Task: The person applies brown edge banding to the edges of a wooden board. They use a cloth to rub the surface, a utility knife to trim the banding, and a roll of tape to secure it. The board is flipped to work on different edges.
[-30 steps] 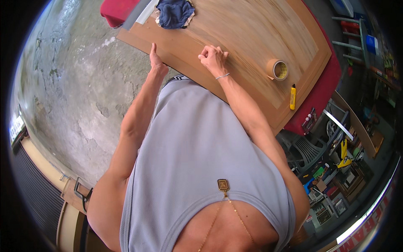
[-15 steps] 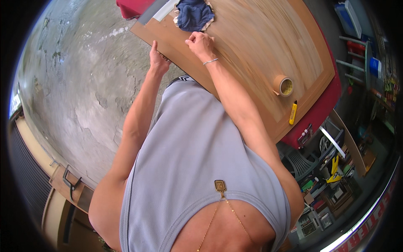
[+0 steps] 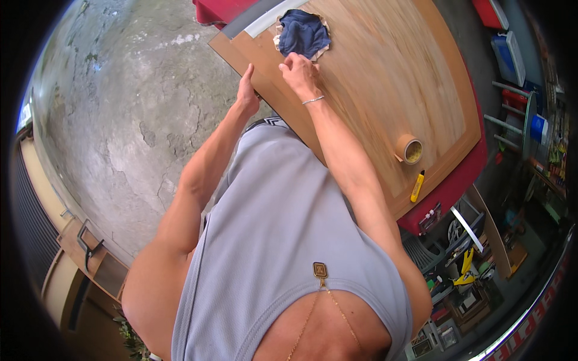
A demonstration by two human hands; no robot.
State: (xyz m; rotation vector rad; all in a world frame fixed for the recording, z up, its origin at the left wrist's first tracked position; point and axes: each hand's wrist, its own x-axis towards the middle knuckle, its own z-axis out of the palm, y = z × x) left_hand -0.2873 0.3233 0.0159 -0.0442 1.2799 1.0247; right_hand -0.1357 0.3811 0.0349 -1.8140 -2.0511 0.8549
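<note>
On the far left spreads a worn grey concrete floor (image 3: 150, 114). Next comes the left of the two hands (image 3: 248, 93), thumb stretched up, at the near edge of a wood-grained panel (image 3: 379, 90) bordered by brown strips; its fingers are partly hidden, so I cannot tell whether they grasp that edge. Further right, the right hand (image 3: 299, 75), a bracelet (image 3: 313, 100) at its wrist, is over the panel with fingers curled in; whether anything is pinched between them cannot be seen. Just beyond it lies a crumpled dark blue cloth (image 3: 304, 35). Towards the right, a roll of brown tape (image 3: 402, 145) rests on the panel, then a yellow cutter (image 3: 417, 186). The panel lies on a red-covered counter (image 3: 470, 172).
</note>
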